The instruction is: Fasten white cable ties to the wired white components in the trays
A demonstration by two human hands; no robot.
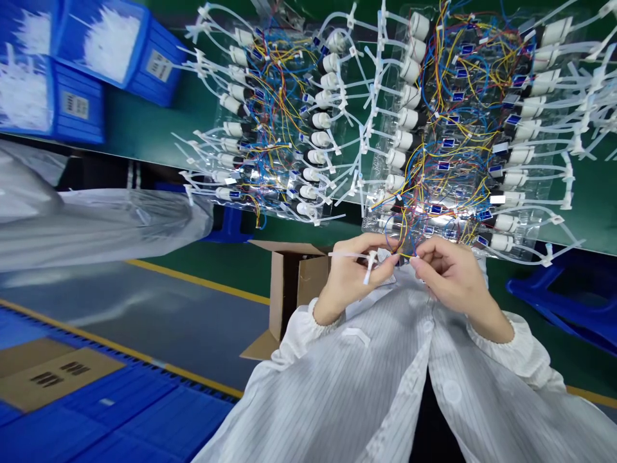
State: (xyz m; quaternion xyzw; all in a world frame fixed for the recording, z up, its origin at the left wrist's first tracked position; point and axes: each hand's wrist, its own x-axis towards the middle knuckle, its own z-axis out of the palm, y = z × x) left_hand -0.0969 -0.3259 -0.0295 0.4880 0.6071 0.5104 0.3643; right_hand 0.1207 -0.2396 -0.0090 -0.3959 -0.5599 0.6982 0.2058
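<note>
My left hand (pixel 359 262) is closed in a pinch at the near edge of the right-hand clear plastic tray (pixel 376 222). Thin coloured wires run between its fingertips and my right hand (pixel 449 269). A white T-shaped tube connector (pixel 371 259) with short tubing lies across the left fingers. My right hand is also pinched, with a small white end at its fingertips that looks like a wire connector. Rows of white cylindrical parts with black ends (pixel 502 242), like small pumps or motors, line the tray's sides. Blue, yellow and red wires (pixel 436 122) tangle between them.
A second clear tray of similar parts (pixel 321 121) lies to the left on the green table (pixel 139 132). Blue bins (pixel 159 77) hold white tube pieces. Below are an open cardboard box (pixel 277 296) and a blue stool (pixel 559 289). A pale sleeve (pixel 120 222) reaches in at left.
</note>
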